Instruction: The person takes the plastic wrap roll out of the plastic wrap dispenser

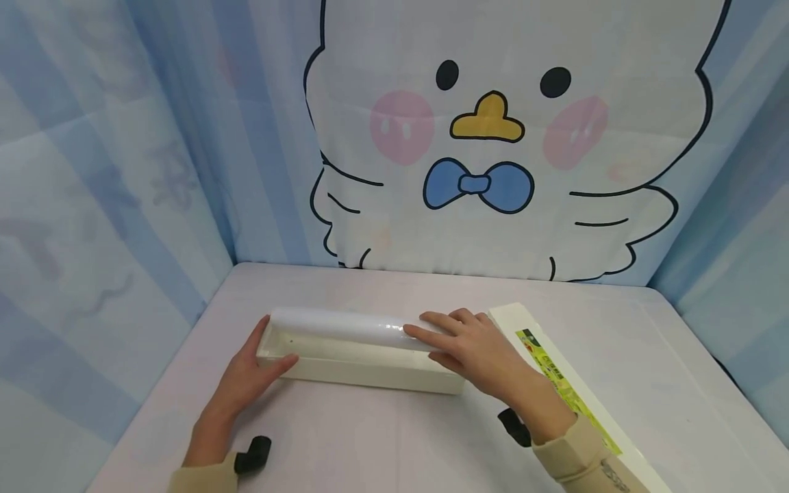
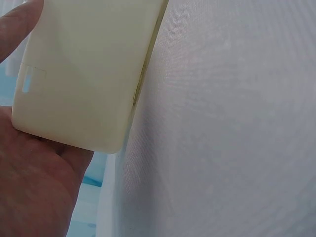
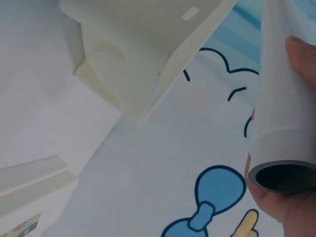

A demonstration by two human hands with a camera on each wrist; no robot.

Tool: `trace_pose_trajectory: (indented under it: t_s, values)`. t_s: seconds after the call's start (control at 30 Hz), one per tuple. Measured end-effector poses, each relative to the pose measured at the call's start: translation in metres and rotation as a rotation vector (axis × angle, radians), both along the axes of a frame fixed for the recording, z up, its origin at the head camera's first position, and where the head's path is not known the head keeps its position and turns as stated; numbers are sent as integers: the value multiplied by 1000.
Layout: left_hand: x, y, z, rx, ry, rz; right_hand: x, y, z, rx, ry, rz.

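With right fingers (image 1: 429, 337) clamped on roll (image 1: 345, 327) and left fingers (image 1: 255, 339) on box (image 1: 370, 374), steady box; guide roll level, parallel to far edge of worktop (image 1: 345, 438).

A curtain (image 1: 382, 229) is hanging behind the table (image 1: 345, 445) and along its left and right sides. On the table, an open box (image 1: 370, 373) is lying crosswise, with a roll (image 1: 345, 329) running along its back side. The left hand (image 1: 246, 383) is gripping the box's left end; the right hand (image 1: 477, 349) is holding the roll's right end. Right of the box, a lid (image 1: 570, 387) is slanting toward the front right, partly behind the right sleeve (image 1: 570, 448).
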State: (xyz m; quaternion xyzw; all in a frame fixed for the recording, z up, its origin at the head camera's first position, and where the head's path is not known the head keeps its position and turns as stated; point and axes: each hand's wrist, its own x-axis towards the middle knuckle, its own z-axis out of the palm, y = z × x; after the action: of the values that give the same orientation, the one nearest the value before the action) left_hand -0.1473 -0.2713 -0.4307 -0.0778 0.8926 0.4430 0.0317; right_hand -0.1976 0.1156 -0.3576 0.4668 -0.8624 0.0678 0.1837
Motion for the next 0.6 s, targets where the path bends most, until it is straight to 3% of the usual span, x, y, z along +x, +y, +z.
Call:
trace_pose_trajectory:
  t_s: [0.23, 0.6]
  values:
    - [0, 0, 1, 0, -4, -2, 1, 9, 3, -30, 54, -8]
    - [0, 0, -1, -7, 2, -10, 1, 24, 7, -88, 25, -45]
